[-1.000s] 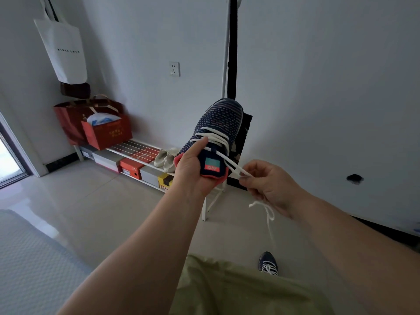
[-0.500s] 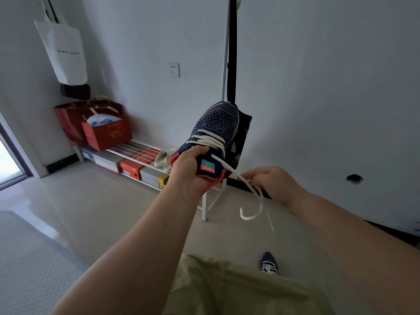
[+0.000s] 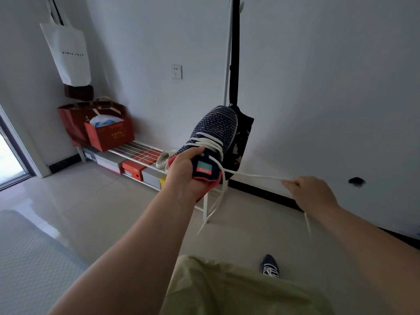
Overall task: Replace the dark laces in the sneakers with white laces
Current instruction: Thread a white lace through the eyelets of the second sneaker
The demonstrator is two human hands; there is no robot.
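My left hand (image 3: 184,171) grips a navy knit sneaker (image 3: 216,130) by its collar and tongue, holding it up in the air with the toe pointing away. A white lace (image 3: 252,175) is threaded across its eyelets. My right hand (image 3: 306,189) pinches one lace end far out to the right, and that strand is stretched taut. The other lace end hangs loose below the shoe. A second navy sneaker (image 3: 269,266) with white laces stands on the floor by my knee.
A low white shoe rack (image 3: 136,153) with shoe boxes and pale slippers (image 3: 162,160) runs along the wall. Red gift bags (image 3: 102,126) stand at its left end, a white tote (image 3: 68,51) hangs above. A dark bag (image 3: 242,142) hangs on a pole behind the sneaker.
My right hand has pulled the lace end out to the right, from close beside the tongue to arm's width, drawing the slack strand taut. The sneaker stays in my left hand.
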